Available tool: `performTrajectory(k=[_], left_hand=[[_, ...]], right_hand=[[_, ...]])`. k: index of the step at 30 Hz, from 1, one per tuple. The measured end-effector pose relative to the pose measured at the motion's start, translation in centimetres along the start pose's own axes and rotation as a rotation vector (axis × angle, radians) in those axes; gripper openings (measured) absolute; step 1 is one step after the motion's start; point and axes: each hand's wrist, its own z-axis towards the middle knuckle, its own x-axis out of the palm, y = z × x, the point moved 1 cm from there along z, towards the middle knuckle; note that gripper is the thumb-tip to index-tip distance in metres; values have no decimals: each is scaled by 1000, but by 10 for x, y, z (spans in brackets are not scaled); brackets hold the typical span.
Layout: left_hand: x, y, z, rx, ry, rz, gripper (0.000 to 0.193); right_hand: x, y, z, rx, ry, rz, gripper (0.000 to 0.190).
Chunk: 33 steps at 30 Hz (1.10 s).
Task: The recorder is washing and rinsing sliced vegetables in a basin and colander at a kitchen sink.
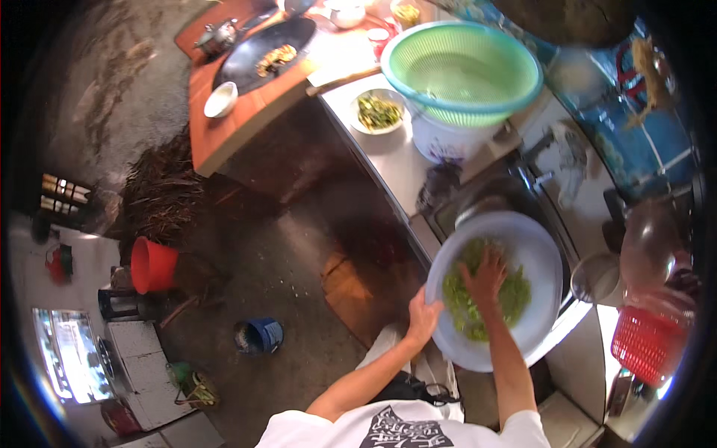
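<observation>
A wide pale plastic basin (540,269) tilts over the sink area in front of me, with chopped leafy greens (515,285) inside. My left hand (424,316) grips the basin's left rim, thumb over the edge. Inside the basin my right hand (486,279) lies on the greens with its fingers spread; whether it grasps any leaves I cannot tell. Beyond the basin, a green plastic colander with a blue rim (462,67) rests on a white bucket (448,137). To its left stands a bowl of cooked greens (378,112) on the counter.
A large wok (241,70) holding some food sits in the orange-brown stove top (246,117), with a white bowl (221,99) near its edge. Blue (266,335) and red buckets (151,265) are on the floor at left. A red basket (644,344) is at right.
</observation>
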Motion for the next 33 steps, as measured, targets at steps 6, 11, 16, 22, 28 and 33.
performTrajectory(k=[6,11,16,22,28,33], left_hand=[[-6,-5,-7,-86,-49,-94,46],[5,-5,-2,-65,-22,-145,45],[4,-5,0,-91,-14,-218,44],[4,-6,-3,-85,-41,-269,44],[-2,12,3,-59,1,-216,47],[-3,2,0,-101,15,-224,48]], right_hand=[[22,25,-25,-304,188,142,49],[-4,-49,8,-210,262,-25,35],[-42,-72,-8,-251,-18,-63,52],[-40,-38,-91,-39,322,-112,68],[-10,-36,-69,-201,512,151,51],[-24,-56,-14,-158,284,67,48]])
